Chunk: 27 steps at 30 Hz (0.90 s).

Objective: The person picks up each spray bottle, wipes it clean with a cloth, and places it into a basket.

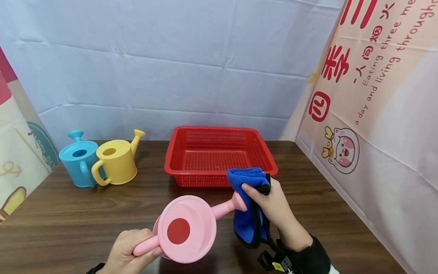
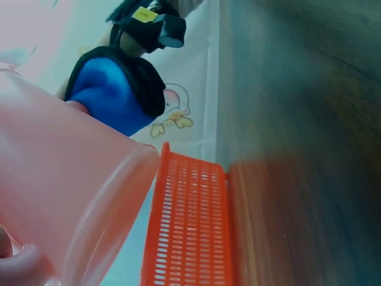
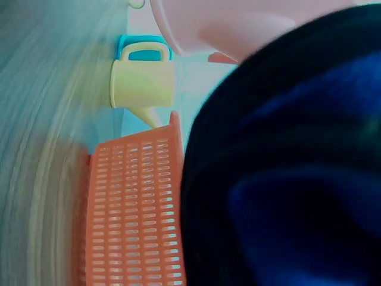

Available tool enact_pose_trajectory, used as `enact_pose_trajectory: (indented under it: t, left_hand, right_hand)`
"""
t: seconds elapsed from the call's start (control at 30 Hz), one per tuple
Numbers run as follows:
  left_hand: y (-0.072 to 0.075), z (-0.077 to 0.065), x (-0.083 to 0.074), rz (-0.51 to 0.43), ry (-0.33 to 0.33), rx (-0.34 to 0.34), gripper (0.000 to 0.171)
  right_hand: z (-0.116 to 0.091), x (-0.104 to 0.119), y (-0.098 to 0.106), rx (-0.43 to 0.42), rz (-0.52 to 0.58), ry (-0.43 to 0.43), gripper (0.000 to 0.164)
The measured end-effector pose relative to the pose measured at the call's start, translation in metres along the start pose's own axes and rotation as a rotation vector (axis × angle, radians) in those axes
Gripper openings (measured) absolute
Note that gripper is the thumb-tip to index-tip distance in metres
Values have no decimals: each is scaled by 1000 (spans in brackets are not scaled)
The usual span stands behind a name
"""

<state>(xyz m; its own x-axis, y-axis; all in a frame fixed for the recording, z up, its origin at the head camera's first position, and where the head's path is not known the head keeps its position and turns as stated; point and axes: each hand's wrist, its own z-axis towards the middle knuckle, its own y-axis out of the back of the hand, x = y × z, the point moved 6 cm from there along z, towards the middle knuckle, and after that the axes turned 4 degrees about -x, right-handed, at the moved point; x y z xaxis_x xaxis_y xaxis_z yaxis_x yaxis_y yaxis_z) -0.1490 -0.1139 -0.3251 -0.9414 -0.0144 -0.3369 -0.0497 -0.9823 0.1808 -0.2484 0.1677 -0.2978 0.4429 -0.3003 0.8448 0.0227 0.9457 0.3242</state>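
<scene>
A pink watering can [image 1: 202, 236] is held up over the near part of the table, its top facing the head camera and its spout pointing right. My left hand [image 1: 128, 249] grips the can by its handle. In my right hand [image 1: 277, 205] is a folded blue cloth [image 1: 244, 224] with black edging, pinched with the thumb on top. The cloth lies against the spout's flared pink head [image 1: 238, 201]. In the left wrist view the can's body [image 2: 65, 161] fills the left side; the cloth [image 3: 309, 179] covers most of the right wrist view.
A red perforated plastic basket [image 1: 219, 180] stands at the back middle of the brown wooden table [image 1: 85, 228]. At the back left are a blue watering can [image 1: 76, 171] and a yellow watering can [image 1: 119, 165], side by side. Cloth curtains hang behind and at both sides.
</scene>
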Motion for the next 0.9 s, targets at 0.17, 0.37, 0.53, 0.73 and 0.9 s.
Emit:
enact_pose_trajectory:
  t: [0.17, 0.37, 0.53, 0.73, 0.9]
  left_hand:
    - [-1, 0, 2, 51, 18, -41, 17]
    - [-5, -4, 8, 103, 98, -83, 17]
    - [-6, -4, 9, 129, 170, -103, 14]
    - [-10, -1, 10, 103, 138, -115, 15]
    - [-13, -2, 9, 67, 93, -105, 17]
  right_hand:
    - [-3, -1, 1, -37, 0, 7, 29]
    - [-13, 11, -2, -143, -2, 221, 36]
    - [-22, 28, -8, -166, 6, 516, 44]
    - [-30, 45, -14, -214, -95, 795, 47]
    - [-20, 36, -8, -182, -73, 575, 42]
